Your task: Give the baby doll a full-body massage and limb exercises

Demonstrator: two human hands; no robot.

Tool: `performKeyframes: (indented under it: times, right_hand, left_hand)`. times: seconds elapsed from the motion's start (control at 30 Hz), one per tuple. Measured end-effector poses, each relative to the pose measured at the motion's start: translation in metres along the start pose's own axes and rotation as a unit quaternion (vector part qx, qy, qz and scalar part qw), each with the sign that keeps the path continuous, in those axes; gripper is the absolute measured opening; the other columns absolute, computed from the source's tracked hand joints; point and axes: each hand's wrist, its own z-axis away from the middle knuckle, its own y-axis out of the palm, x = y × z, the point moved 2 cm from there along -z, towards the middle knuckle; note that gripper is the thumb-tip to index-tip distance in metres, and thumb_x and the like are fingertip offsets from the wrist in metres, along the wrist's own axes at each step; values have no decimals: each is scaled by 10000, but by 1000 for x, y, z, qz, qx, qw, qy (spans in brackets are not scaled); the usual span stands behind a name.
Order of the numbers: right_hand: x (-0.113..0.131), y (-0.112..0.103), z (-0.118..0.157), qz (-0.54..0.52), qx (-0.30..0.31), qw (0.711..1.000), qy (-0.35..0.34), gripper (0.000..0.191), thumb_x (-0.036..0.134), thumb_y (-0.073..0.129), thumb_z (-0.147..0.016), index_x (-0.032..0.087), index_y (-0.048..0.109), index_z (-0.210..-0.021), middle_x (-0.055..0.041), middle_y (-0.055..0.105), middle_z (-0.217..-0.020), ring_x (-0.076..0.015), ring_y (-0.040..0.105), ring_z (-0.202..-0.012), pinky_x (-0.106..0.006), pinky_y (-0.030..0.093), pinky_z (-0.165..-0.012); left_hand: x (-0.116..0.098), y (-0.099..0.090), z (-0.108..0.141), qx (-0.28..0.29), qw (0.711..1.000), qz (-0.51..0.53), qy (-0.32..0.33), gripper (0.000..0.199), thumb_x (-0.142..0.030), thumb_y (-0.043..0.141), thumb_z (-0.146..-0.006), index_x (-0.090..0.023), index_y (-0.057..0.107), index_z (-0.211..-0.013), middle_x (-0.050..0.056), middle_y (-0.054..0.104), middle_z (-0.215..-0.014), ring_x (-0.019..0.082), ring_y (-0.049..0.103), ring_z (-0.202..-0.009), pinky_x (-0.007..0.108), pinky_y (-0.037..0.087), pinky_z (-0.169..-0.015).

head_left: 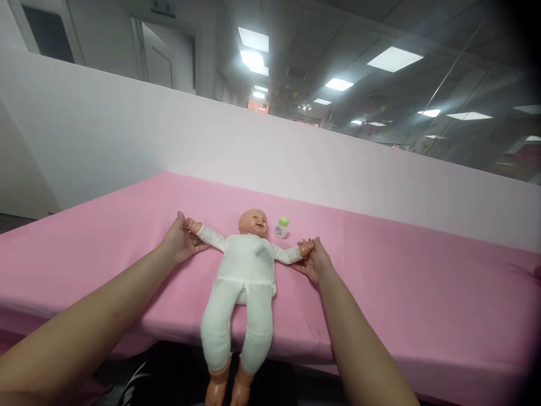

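Two bare forearms (97,321) reach forward from the lower corners of the view, with dark clothing (169,375) marked by white stripes low between them. Also close, at the bottom edge, are the bare feet (242,383) of a baby doll (247,256) dressed in a white long-sleeved top and white trousers. It lies on its back on a table (393,293) covered in smooth pink material, its head away from the viewer and its lower legs extending past the table's front edge. Both doll arms are stretched out to the sides.

The person's left hand (176,243) and right hand (320,265) each hold one of the doll's small hands, at opposite sides of its body. Each of the person's hands is curled, thumb uppermost and fingers beneath, pinching the doll's hand and wrist from the outer side.

Just beside the doll's bald head, to its right as seen here, is a small clear bottle (280,230) with a bright green cap (284,220) and a printed label; whether it stands or lies is hard to tell. Behind the table runs a plain white wall panel (262,152). Above that are bright rectangular ceiling lights (395,59), and a doorway (164,56) at upper left.
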Motion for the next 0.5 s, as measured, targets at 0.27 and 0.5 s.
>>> performKeyframes:
  times: [0.27, 0.5]
  right_hand:
    - [-6, 21, 12, -5, 88, 996, -32, 885, 929, 323, -912, 314, 583, -1492, -166, 544, -1540, -364, 685, -1206, -640, 590, -917]
    - [-11, 34, 23, 113, 137, 959, -222, 737, 826, 528, -928, 268, 713, -1373, -106, 649, -1438, -324, 575, -1362, -493, 500, -1125]
  left_hand:
    - [6, 4, 1, 52, 998, -12, -38, 865, -951, 332, -870, -227, 669, -1203, 180, 732, -1150, 384, 734, -1081, 610, 615, -904]
    - [30, 18, 7, 115, 971, -171, 123, 809, -902, 481, -870, -177, 696, -1159, 155, 732, -1128, 347, 693, -1106, 509, 568, -984]
